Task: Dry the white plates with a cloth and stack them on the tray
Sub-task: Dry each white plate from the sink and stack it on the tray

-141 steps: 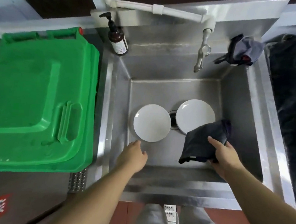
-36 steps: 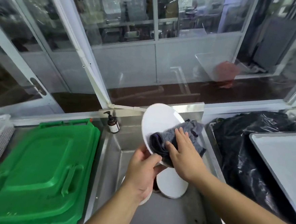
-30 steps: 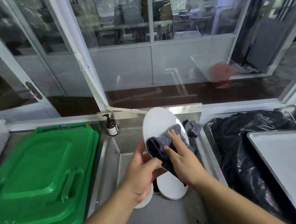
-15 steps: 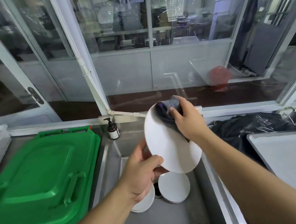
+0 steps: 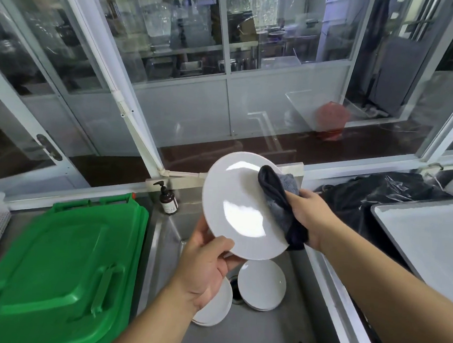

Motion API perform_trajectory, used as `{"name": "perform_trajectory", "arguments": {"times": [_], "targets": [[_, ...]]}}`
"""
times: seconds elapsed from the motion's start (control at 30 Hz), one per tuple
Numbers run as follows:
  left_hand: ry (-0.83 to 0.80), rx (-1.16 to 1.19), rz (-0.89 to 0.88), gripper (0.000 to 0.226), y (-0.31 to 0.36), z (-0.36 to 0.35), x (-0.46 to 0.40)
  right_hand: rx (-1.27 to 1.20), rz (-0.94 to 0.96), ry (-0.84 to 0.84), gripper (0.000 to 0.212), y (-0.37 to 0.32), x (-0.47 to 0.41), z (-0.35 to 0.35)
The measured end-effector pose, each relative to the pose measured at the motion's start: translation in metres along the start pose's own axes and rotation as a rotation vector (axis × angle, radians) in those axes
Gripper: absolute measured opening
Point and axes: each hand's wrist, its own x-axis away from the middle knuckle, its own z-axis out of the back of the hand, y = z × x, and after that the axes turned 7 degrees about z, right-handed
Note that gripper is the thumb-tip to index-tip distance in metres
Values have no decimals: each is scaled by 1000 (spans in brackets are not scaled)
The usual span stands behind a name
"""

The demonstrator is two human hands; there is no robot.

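Gripping the plate [image 5: 240,207], left hand [image 5: 205,266]; right hand [image 5: 307,213] clutches cloth [image 5: 279,199].

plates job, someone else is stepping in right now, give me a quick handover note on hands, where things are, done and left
Left hand: grips the lower rim of a white plate, held tilted above the sink.
Right hand: grips the dark cloth, wrapped over the plate's right edge.
In the sink: two more lots of white plates, one right of the drain, one partly hidden under the left hand.
Tray: on the right; the part in view holds no plates.
Done: nothing stacked that shows.
Left: finish wiping this plate, set it on the tray, then dry and stack those from the sink.
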Motion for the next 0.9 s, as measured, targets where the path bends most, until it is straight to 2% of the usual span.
{"name": "perform_trajectory", "arguments": {"times": [0.1, 0.2, 0.3, 0.37, 0.47, 0.57, 0.67, 0.77, 0.83, 0.9], "targets": [[-18, -68, 80, 55, 10, 5, -5, -41, 13, 12, 26, 3, 5, 7], [42, -189, 153, 26, 23, 13, -12, 67, 82, 4, 23, 2, 3, 12], [145, -304, 107, 19, 22, 16, -21, 90, 120, 27, 25, -2, 2, 9], [213, -367, 52, 28, 17, 12, -24, 42, 122, 96, 29, 3, 2, 2], [259, -491, -8, 41, 6, 8, -25, -109, 20, 227, 34, 25, 8, -9], [342, -546, -47, 30, -9, 2, -19, -308, -89, 223, 32, 50, 18, -22], [315, -527, -19, 27, -25, 0, -16, -433, -189, 171, 35, 68, 24, -30], [223, -408, 43, 18, -30, 6, -15, -428, -172, 146, 29, 70, 21, -22], [206, -395, 79, 14, -23, 14, -15, -341, -109, 129, 23, 61, 16, -12], [261, -421, 73, 29, -3, 18, -14, -200, -20, 53, 21, 48, 12, -1]]}}
